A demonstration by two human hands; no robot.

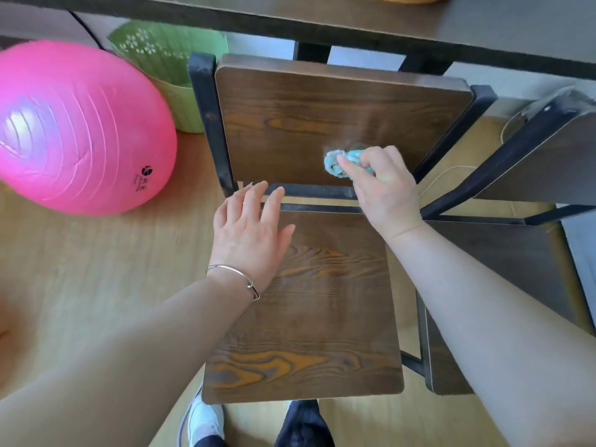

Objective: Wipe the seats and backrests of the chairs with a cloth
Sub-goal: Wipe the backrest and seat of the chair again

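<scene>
A dark wooden chair on a black metal frame stands right in front of me, its seat (309, 317) below and its backrest (306, 117) above. My right hand (383, 188) grips a bunched light-blue cloth (335, 162) and presses it on the lower right part of the backrest. My left hand (251, 227) lies flat with straight fingers on the rear left corner of the seat, fingertips over the gap by the frame bar. A silver bangle sits on my left wrist.
A second, darker chair (529, 201) stands close on the right. A big pink exercise ball (74, 130) and a green plastic basket (167, 66) are on the wooden floor at the left. A dark table edge (354, 17) runs behind the backrest. My feet show below the seat.
</scene>
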